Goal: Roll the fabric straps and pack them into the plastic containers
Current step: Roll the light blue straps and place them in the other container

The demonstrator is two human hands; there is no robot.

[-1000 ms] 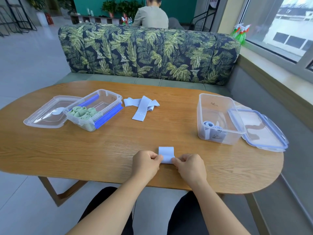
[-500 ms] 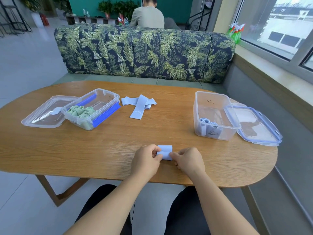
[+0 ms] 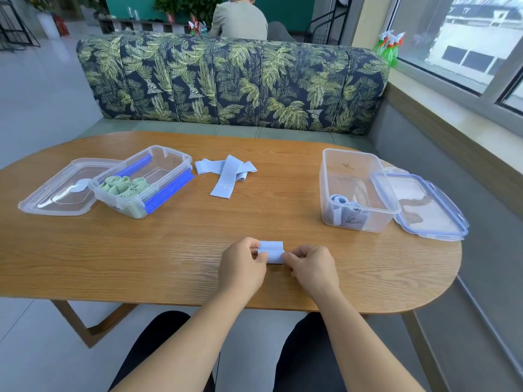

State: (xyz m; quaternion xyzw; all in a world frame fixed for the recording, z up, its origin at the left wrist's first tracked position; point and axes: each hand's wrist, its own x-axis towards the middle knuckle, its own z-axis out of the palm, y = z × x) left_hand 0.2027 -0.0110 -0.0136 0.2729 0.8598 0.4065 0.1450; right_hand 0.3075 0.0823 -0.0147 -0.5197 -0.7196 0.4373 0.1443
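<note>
L hand (image 3: pixel 243 264) & R hand (image 3: pixel 314 267) fingers pinch blue strap roll (image 3: pixel 271 251) ends — loose strap (image 3: pixel 223 188) reads "20".

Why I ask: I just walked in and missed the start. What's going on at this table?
A seated person is rolling fabric straps. The left hand and right hand each pinch an end of a partly rolled pale blue strap near the front edge of the table. The right container holds a few blue rolls, and the left container holds green rolls; both are open. Several flat blue straps lie between the containers, not yet rolled.
</note>
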